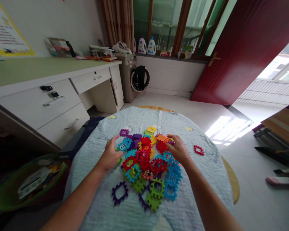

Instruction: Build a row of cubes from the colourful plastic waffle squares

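Observation:
A heap of interlocking plastic building tiles point(145, 155) in red, blue, green, yellow, orange and purple lies on the cloth. My left hand point(110, 154) rests at the heap's left side, thumb and fingers spread apart, close to a blue window tile point(125, 144). On the opposite side, my right hand point(179, 149) reaches over the edge, its thumb apart from the fingers, beside a red tile point(162, 146) and an orange tile point(162, 138). A small purple piece shows between its thumb and fingers; whether they touch it is unclear.
A light blue cloth point(91, 192) covers the round table. Loose tiles lie apart: a red frame point(198, 150) to the right, a dark purple frame point(119, 193) in front. A green basket point(4, 205) stands lower left. Beyond are a desk point(55, 69) and a washing machine point(128, 77).

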Motion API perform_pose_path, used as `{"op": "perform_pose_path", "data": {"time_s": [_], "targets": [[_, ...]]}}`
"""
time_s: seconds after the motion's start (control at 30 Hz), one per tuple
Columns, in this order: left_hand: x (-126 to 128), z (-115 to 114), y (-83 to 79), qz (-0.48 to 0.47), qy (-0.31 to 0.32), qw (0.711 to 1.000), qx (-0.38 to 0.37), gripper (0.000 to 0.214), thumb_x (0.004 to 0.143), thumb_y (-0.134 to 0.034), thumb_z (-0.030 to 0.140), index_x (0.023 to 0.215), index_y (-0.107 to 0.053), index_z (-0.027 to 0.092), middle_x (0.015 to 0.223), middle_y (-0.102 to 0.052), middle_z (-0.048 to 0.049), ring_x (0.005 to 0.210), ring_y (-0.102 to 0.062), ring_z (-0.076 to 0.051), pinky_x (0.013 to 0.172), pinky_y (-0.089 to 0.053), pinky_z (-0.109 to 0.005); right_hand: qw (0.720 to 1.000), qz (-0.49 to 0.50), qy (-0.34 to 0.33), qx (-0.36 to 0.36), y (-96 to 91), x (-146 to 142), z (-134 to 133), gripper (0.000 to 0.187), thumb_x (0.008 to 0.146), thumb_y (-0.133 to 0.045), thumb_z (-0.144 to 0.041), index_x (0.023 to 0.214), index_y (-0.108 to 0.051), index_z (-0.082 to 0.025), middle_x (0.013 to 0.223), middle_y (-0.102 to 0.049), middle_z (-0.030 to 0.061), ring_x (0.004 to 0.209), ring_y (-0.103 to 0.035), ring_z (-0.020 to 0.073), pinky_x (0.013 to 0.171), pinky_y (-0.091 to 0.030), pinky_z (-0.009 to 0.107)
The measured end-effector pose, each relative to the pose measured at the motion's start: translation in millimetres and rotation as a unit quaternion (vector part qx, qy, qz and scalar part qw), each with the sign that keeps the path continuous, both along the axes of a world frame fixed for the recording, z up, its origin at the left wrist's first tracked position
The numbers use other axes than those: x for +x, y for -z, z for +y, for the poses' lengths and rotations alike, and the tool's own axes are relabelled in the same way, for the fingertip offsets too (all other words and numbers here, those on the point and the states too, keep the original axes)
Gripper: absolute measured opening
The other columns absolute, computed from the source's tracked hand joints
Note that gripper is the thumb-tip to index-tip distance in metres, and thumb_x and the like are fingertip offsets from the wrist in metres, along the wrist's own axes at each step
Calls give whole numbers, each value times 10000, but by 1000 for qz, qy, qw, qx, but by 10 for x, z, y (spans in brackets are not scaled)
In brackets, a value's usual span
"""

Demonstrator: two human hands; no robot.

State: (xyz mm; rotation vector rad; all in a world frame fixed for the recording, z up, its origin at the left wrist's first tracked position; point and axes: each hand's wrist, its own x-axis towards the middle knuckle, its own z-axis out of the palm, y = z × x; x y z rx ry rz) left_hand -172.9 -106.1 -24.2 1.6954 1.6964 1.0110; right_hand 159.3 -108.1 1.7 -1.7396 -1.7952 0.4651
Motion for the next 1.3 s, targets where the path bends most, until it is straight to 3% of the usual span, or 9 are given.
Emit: {"op": "perform_pose_path", "data": {"time_s": [0.13, 0.27, 0.4, 0.6, 0.8, 1.0, 1.13, 1.2, 1.3], "targets": [[206, 203, -112, 109, 61, 992, 7, 718, 709, -655, 518, 1318, -482, 179, 1338, -526, -149, 1301, -482, -319, 1122, -363, -475, 978, -119, 111, -129, 132, 227, 212, 698, 826, -598, -494, 1404, -442, -133, 1315, -575, 212, 1236, -535, 325, 996, -431, 430], [591, 287, -206, 241, 119, 959, -88, 1121, 488, -769, 701, 1417, -393, 199, 1450, -418, -215, 1319, -451, -422, 1071, -380, -510, 985, -84, 45, -147, 213, 63, 236, 830, 780, -653, -527, 1444, -369, -117, 1332, -564, 213, 1233, -544, 314, 1008, -425, 416], [920, 245, -244, 289, 156, 941, -82, 1192, 440, -830, 615, 1458, -346, 226, 1499, -336, -233, 1306, -455, -445, 1061, -373, -530, 992, 34, -26, -120, 206, -195, 157, 873, 699, -735, -471, 1432, -378, -158, 1393, -527, 185, 1285, -511, 305, 1074, -389, 445], [1038, 294, -190, 116, 213, 969, -36, 1125, 517, -835, 298, 1492, -277, 236, 1395, -455, -144, 1322, -461, -314, 1092, -386, -429, 954, 253, -71, -142, 185, -312, 72, 941, 644, -769, -336, 1463, -322, -209, 1313, -595, 125, 1148, -616, 269, 985, -492, 449], [1123, 294, -167, -158, 228, 954, -115, 1014, 578, -836, 302, 1460, -341, 215, 1348, -509, -165, 1227, -547, -296, 1020, -458, -445, 886, 426, -122, -135, 126, -381, 33, 904, 694, -763, -326, 1470, -305, -247, 1201, -657, 80, 1040, -659, 232, 903, -548, 401], [1011, 163, -407, -284, 181, 936, -106, 728, 706, -765, 363, 1342, -452, 201, 1243, -584, -114, 1103, -614, -246, 990, -483, -440, 856, 471, -179, -116, -104, -468, -105, 839, 758, -736, -368, 1464, -287, -303, 1189, -656, 53, 1027, -657, 212, 925, -538, 413], [679, -22, -520, -243, 204, 943, -101, 630, 768, -720, 445, 1309, -502, 208, 1264, -600, -114, 1204, -574, -269, 1070, -431, -461, 915, 331, -207, -97, -215, -308, -365, 707, 796, -699, -364, 1426, -385, -299, 1238, -632, 71, 1147, -609, 240, 1012, -477, 474], [468, -174, -500, -173, 201, 960, -92, 658, 754, -728, 481, 1321, -517, 223, 1358, -550, -121, 1311, -495, -298, 1122, -381, -469, 963, 206, -159, -62, -202, -130, -563, 682, 799, -686, -362, 1422, -416, -294, 1327, -587, 86, 1279, -519, 271, 1107, -372, 526], [153, -493, -362, -35, 180, 982, -44, 744, 727, -727, 534, 1373, -491, 248, 1476, -430, -123, 1402, -382, -340, 1156, -336, -505, 991, 63, -92, -71, -64, 168, -906, 842, 758, -710, -436, 1497, -337, -280, 1513, -409, 124, 1432, -324, 329, 1163, -266, 560]]}}
